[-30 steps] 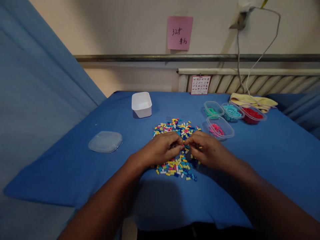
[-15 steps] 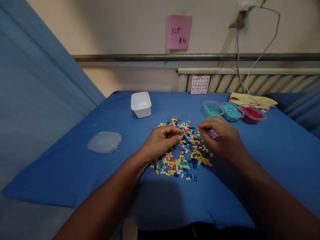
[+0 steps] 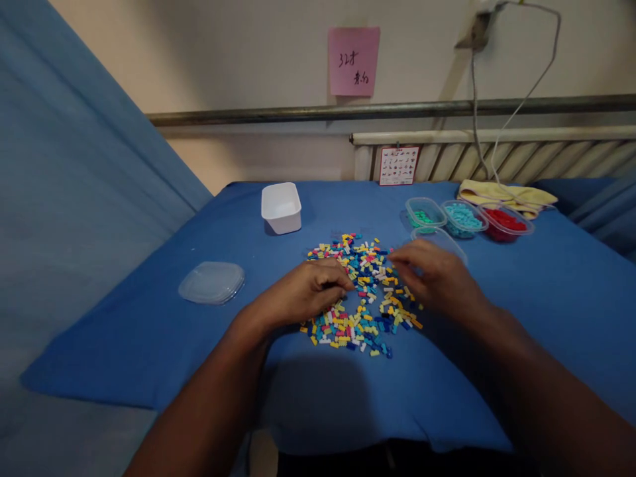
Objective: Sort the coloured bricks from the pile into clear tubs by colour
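A loose pile of small toy building bricks in yellow, blue, pink, white and teal is spread on the blue cloth. My left hand rests over the pile's left side, its thumb and fingers drawn together at the bricks; anything pinched there is hidden. Over the right edge of the pile, my right hand has thumb and fingertips close together, and I cannot make out what is between them. Behind that hand a clear plastic tub is partly covered; the pink bricks in it are hidden now.
Clear tubs of green bricks, light blue bricks and red bricks stand at the back right, before a yellow cloth. A white container stands at the back. Stacked clear lids lie left.
Both hands were close together over the pile's middle. My right hand has moved right and up, uncovering bricks there; my left hand has drawn back a little to the left.
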Motion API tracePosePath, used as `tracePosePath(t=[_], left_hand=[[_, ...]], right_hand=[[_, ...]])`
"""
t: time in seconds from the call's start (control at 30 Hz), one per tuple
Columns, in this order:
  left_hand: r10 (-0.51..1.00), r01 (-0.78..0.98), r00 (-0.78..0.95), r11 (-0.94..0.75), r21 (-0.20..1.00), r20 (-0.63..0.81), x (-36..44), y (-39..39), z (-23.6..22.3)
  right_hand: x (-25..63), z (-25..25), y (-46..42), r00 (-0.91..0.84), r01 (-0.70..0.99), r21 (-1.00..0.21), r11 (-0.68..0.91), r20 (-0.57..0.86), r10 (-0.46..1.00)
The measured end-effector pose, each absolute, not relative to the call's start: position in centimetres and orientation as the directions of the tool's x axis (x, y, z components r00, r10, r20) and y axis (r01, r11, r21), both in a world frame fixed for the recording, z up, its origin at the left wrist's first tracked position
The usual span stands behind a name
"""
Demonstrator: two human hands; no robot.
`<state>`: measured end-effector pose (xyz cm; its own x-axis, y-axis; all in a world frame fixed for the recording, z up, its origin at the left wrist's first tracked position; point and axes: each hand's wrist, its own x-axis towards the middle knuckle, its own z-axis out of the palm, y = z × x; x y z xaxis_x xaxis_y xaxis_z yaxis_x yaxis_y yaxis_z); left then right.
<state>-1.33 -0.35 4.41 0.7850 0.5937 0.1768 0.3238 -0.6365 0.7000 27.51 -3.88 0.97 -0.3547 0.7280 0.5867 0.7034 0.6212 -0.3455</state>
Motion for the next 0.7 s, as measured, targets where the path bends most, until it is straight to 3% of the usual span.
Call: tracePosePath(t=[0.13, 0.27, 0.57, 0.7], left_hand=[[0.680, 0.396, 0.709, -0.604, 0.692, 0.188, -1.8, 0.0, 4.5], [0.685, 0.384, 0.693, -0.616, 0.688, 0.226, -1.5, 0.3, 3.8], [0.740, 0.352, 0.630, -0.542, 0.763, 0.235, -0.6, 0.2, 2.9], [0.830, 0.299, 0.537, -0.356, 0.886, 0.152, -0.2, 0.3, 2.2]], right_hand=[[23.6, 0.6, -4.7, -0.616, 0.639, -0.288, 0.714, 0.365, 0.698], [22.3, 0.2, -4.3, -0.632, 0.719, -0.193, 0.668, 0.219, 0.743], [22.4, 0.6, -4.2, -0.627, 0.722, -0.176, 0.669, 0.245, 0.740], [22.6, 0.3, -4.2, -0.545, 0.722, -0.299, 0.624, 0.310, 0.779]])
